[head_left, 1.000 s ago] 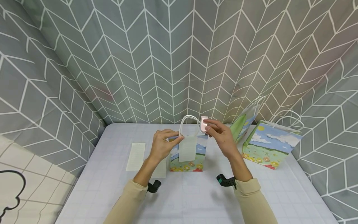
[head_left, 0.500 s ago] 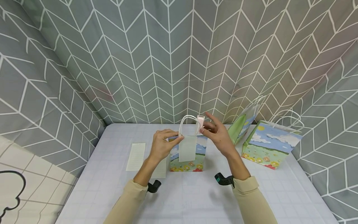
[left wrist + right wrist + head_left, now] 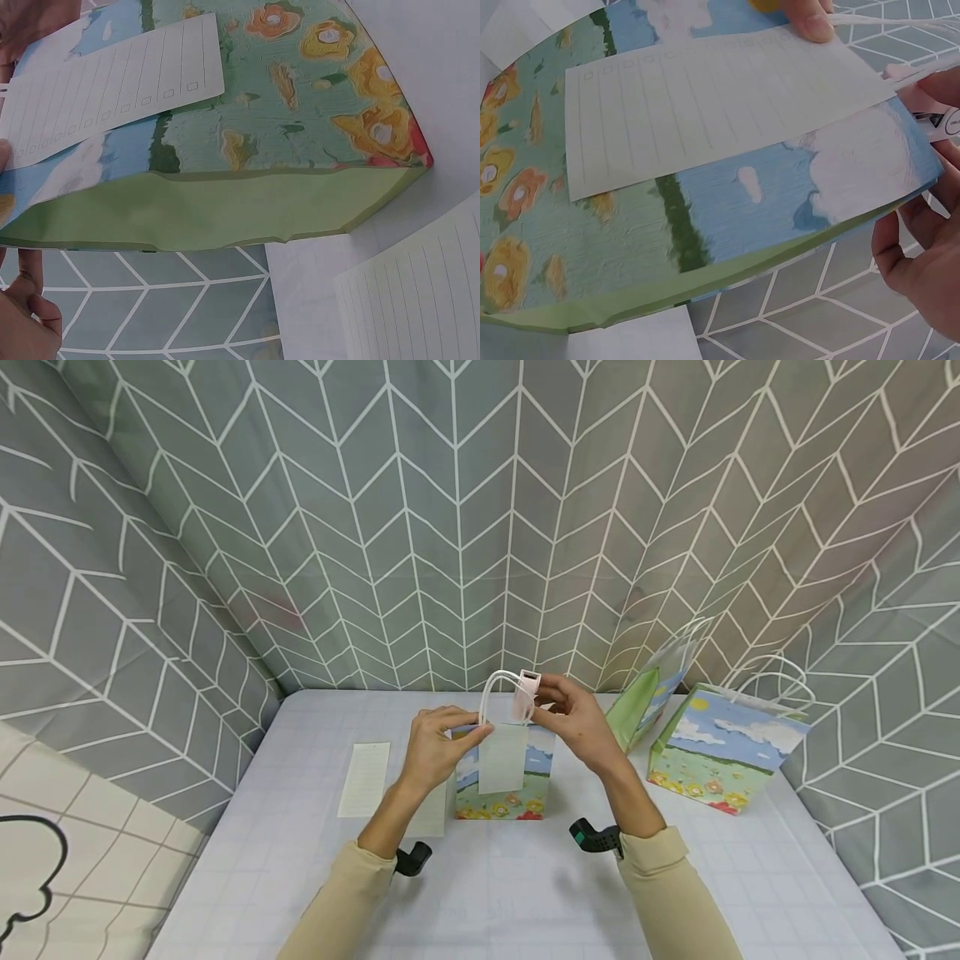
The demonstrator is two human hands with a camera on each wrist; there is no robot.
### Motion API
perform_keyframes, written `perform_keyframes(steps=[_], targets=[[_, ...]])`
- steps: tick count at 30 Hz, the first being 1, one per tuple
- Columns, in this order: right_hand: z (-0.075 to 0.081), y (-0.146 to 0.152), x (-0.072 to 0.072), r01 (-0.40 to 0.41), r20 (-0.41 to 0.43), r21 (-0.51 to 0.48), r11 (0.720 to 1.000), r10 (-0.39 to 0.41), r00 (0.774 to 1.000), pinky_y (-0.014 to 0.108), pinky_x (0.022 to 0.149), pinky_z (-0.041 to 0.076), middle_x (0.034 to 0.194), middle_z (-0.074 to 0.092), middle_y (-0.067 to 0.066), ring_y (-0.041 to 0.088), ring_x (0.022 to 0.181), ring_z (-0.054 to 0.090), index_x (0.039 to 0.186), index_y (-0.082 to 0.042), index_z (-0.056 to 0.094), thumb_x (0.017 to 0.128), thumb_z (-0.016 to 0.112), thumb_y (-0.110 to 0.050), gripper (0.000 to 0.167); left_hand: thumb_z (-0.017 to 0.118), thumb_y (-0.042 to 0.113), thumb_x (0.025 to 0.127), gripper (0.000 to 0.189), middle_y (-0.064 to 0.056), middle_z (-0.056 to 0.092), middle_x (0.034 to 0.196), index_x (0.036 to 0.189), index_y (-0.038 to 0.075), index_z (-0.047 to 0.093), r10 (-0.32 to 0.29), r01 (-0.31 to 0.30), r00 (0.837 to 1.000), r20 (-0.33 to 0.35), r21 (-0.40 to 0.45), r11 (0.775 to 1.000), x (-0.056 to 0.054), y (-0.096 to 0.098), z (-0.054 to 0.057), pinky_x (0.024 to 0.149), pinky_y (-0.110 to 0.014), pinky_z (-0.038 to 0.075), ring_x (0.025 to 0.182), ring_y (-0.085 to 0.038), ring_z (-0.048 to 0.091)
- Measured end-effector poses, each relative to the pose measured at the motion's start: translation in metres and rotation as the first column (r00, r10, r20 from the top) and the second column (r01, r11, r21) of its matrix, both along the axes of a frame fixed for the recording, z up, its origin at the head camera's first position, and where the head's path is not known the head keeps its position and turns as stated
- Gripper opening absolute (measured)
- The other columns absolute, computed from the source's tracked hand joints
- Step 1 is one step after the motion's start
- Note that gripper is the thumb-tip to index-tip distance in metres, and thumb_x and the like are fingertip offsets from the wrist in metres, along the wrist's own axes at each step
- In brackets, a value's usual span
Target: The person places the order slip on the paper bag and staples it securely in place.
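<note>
A small paper gift bag (image 3: pixel 500 808) painted with sky and flowers stands at the middle of the table. Against its front hangs a lined paper slip (image 3: pixel 502 764), its upper edge near the white handles (image 3: pixel 491 687). My left hand (image 3: pixel 435 747) pinches slip and bag together at the top left, thumb in front. A small pink stapler (image 3: pixel 526 695) is in my right hand (image 3: pixel 581 727), beside the handles at the bag's top right. In the right wrist view the stapler's jaws lie at the slip's upper corner; whether they touch it is hard to tell.
Two more lined slips lie left of the bag, one (image 3: pixel 364 781) flat by itself and one (image 3: pixel 429 814) partly behind my left arm. On the right stand two similar gift bags (image 3: pixel 723 739) (image 3: pixel 637 706). A grey patterned curtain (image 3: pixel 450 527) backs the table (image 3: pixel 300 877).
My right hand has brought the stapler leftward, from beside the bag to the handles, and its raised index finger has come down. The left hand, slip and bag have stayed in place.
</note>
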State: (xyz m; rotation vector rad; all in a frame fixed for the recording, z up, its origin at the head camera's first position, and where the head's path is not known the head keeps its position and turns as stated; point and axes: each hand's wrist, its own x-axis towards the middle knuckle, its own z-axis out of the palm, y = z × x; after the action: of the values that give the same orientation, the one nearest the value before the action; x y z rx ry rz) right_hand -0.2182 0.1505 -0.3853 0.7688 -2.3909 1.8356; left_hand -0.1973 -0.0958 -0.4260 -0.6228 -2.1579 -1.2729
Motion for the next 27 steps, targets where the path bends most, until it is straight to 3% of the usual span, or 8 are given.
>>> perform_keyframes(steps=[7,10,16,27], targets=[[0.006,-0.004,0.001,-0.048,0.022,0.028,0.998,0.048,0.999,0.035,0.086,0.052,0.126,0.068,0.015,0.034,0.107,0.06,0.138,-0.006,0.055,0.096,0.068,-0.01,0.043,0.087,0.021,0.079,0.023,-0.001,0.077,0.088,0.096,0.007,0.082,0.0,0.0,1.0,-0.004,-0.001,1.0,0.0,-0.001,0.0,0.075,-0.038,0.038,0.084,-0.019,0.069],[0.01,-0.007,0.002,-0.073,0.032,0.045,0.996,0.072,0.997,0.039,0.091,0.049,0.127,0.067,0.015,0.033,0.11,0.06,0.138,-0.004,0.054,0.096,0.067,-0.009,0.044,0.087,0.021,0.079,0.023,-0.002,0.077,0.088,0.096,0.007,0.082,-0.001,0.001,1.0,-0.007,-0.005,1.0,0.0,-0.001,0.001,0.075,-0.038,0.038,0.083,-0.02,0.07],[0.012,-0.011,0.003,-0.126,0.042,0.102,0.987,0.123,0.992,0.041,0.087,0.052,0.128,0.068,0.011,0.031,0.114,0.061,0.137,-0.007,0.054,0.094,0.071,-0.013,0.047,0.087,0.02,0.08,0.021,-0.002,0.077,0.088,0.096,0.007,0.082,-0.004,0.004,1.0,-0.004,-0.012,1.0,-0.001,-0.001,0.0,0.077,-0.039,0.039,0.084,-0.02,0.07],[0.015,-0.017,0.008,-0.127,0.06,0.17,0.977,0.119,0.991,0.043,0.088,0.055,0.13,0.067,0.011,0.026,0.117,0.064,0.141,-0.009,0.051,0.093,0.075,-0.02,0.055,0.086,0.019,0.081,0.018,-0.001,0.077,0.089,0.096,0.008,0.082,0.011,-0.011,1.0,-0.004,-0.056,0.998,-0.001,0.0,0.0,0.075,-0.038,0.041,0.082,-0.018,0.069]])
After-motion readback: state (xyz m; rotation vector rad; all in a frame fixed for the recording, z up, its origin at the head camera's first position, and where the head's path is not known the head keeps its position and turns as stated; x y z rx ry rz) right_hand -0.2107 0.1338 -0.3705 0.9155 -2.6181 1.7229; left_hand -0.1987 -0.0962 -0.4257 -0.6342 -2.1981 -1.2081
